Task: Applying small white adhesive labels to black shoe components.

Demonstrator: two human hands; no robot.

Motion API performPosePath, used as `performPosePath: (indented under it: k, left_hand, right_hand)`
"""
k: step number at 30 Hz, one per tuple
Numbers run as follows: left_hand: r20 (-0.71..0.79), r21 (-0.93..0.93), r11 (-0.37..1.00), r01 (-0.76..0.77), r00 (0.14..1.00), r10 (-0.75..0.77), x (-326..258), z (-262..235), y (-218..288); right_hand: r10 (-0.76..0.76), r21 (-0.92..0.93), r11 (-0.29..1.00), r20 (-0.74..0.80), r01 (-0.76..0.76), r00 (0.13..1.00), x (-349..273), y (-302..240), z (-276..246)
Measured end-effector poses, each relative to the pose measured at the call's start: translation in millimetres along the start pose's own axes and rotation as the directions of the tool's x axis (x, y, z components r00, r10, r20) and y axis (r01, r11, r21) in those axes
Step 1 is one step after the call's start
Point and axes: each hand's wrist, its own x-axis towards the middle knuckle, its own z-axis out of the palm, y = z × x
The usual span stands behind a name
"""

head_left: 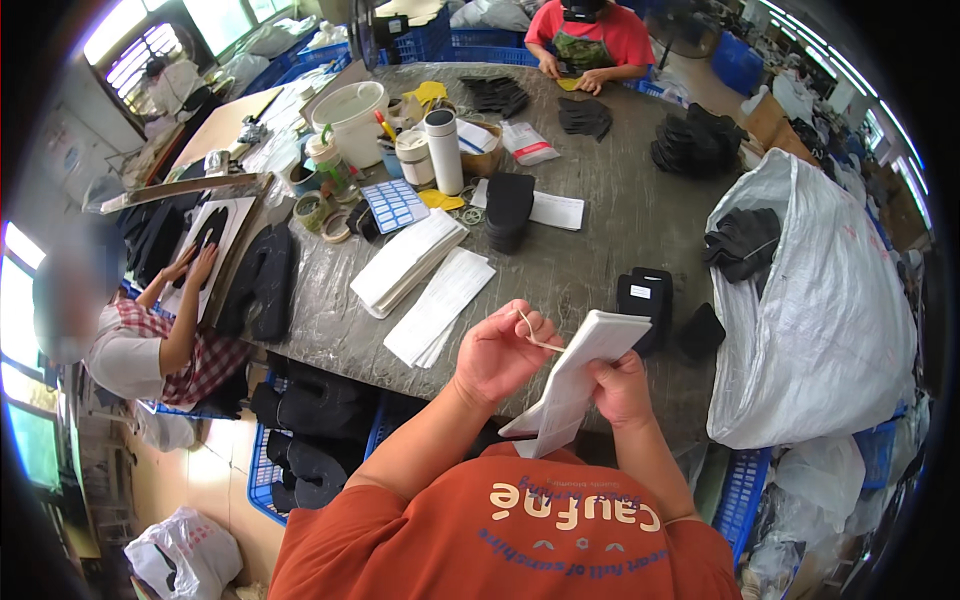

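Note:
In front of my chest, my right hand (622, 388) is closed on a thick stack of flat white plastic bags (585, 365), see-through at its lower end and held tilted. My left hand (505, 350) pinches a thin pale rubber band (538, 342), which runs from its fingers to the edge of the stack. Beyond my left hand, a pile of white slips (440, 305) lies on the dark table (560, 270), beside another white stack (408, 265). Right of the bags rest black folded pieces (643, 300), one with a white label.
A big white woven sack (810, 340) with black gloves (742, 245) stands at the right. A white flask (443, 150), a bucket (350, 120) and tape rolls (310, 210) crowd the far left. One co-worker (590, 45) sits opposite, another (150, 335) works at the left.

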Motion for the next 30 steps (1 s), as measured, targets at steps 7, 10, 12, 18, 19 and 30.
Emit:
performPosePath:
  k: [7,10,12,18,19,30]
  left_hand:
    - [-0.198,0.381,0.915,0.135,0.978,-0.062,-10.2,9.7,8.9]
    - [-0.332,0.684,0.7,0.206,0.942,0.047,-12.2,11.9,16.7]
    - [-0.36,0.897,0.352,0.266,0.903,0.235,-13.3,9.7,17.3]
    - [-0.297,0.899,-0.219,0.38,0.895,0.333,1.1,17.7,-3.8]
    - [-0.318,0.901,-0.156,0.404,0.862,0.395,1.5,17.7,-6.5]
    - [-0.034,0.573,-0.798,0.187,0.978,0.205,-3.6,3.4,-11.5]
  right_hand:
    - [0.083,-0.001,0.996,-0.088,-0.084,0.993,4.0,-2.0,7.7]
    - [0.027,-0.092,0.995,-0.156,-0.041,0.987,6.3,1.4,13.1]
    - [0.008,-0.278,0.957,-0.24,-0.077,0.971,6.9,5.6,13.5]
    - [-0.015,-0.504,0.854,-0.275,-0.131,0.961,5.5,25.8,32.7]
    - [-0.043,-0.516,0.851,-0.26,-0.101,0.965,3.4,28.9,32.3]
    - [0.186,0.084,0.981,-0.209,-0.172,0.96,27.9,12.6,4.1]
